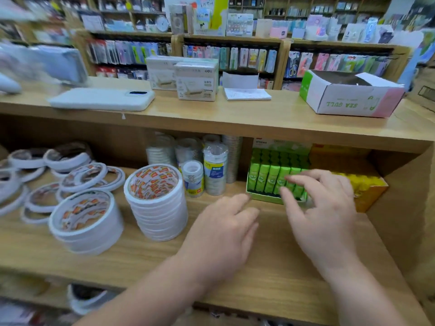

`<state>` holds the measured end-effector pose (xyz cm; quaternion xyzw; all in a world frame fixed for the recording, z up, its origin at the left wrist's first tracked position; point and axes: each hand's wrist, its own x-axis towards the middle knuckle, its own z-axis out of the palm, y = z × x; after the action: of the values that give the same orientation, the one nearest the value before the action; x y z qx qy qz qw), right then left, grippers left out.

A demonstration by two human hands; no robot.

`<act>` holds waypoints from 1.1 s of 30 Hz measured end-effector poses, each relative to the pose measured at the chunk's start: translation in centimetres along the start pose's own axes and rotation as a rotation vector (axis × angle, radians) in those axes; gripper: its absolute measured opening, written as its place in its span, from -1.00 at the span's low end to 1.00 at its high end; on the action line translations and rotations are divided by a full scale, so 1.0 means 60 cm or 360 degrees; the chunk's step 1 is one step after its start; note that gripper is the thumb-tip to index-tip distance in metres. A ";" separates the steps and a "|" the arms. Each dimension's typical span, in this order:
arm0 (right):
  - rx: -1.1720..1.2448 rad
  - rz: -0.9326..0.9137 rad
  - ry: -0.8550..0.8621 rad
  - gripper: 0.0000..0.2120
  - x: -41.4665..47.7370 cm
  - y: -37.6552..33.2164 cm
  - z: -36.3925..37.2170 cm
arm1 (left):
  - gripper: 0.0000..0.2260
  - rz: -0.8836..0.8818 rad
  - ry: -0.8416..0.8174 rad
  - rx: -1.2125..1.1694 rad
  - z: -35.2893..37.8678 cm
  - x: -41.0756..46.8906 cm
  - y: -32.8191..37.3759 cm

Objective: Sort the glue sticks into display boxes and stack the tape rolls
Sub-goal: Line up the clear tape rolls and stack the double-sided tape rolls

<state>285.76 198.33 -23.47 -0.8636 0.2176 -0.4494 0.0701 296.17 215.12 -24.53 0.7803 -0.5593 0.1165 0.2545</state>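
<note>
On a wooden shop shelf (pixel 277 267), green glue sticks (pixel 268 177) stand in a box (pixel 263 198), with tape stacks (pixel 156 208) to its left. The left hand (pixel 223 234) and right hand (pixel 324 215) hover by the box, fingers open, holding nothing.

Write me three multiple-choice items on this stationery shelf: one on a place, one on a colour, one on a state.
1. Where do the green glue sticks stand?
A. on the floor
B. on the lower shelf, right of the clear tape rolls
C. in a far wall rack

2. What colour are the neighbouring glue sticks, right of the green ones?
A. blue
B. yellow
C. red

3. The Sea Gull carton on the counter is:
A. taped shut
B. crushed flat
C. open at the top

Answers: 1 B, their display box sits under the counter beside the clear rolls. 2 B, that box shows yellow sticks. 3 C, its flaps stand apart over a dark inside.
</note>
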 end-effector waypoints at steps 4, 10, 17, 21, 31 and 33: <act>0.0487 0.0051 -0.0310 -0.70 -0.028 -0.067 0.029 | -0.84 0.0165 0.0414 0.0009 -0.074 -0.072 -0.023; 0.0951 0.0167 -0.0655 -0.48 -0.068 -0.173 0.085 | -0.66 -0.0273 0.0945 0.0218 -0.168 -0.176 -0.125; 0.1205 0.0083 -0.0385 -0.82 -0.098 -0.307 0.112 | -0.07 -0.1069 0.0500 -0.0221 -0.214 -0.274 -0.254; 0.1050 0.0052 -0.0396 -0.74 -0.115 -0.371 0.137 | 0.00 -0.0976 0.0180 -0.0323 -0.205 -0.282 -0.302; 0.0636 0.0322 -0.0335 -0.49 -0.136 -0.457 0.161 | -0.21 -0.0563 0.0167 -0.0418 -0.248 -0.262 -0.395; 0.0577 0.0455 -0.0456 -0.23 -0.143 -0.471 0.166 | -0.41 -0.0456 0.0214 -0.0208 -0.266 -0.243 -0.436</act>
<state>298.32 226.69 -26.77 -0.8522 0.2411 -0.3397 0.3165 317.14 241.83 -24.84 0.8243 -0.4305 0.0943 0.3554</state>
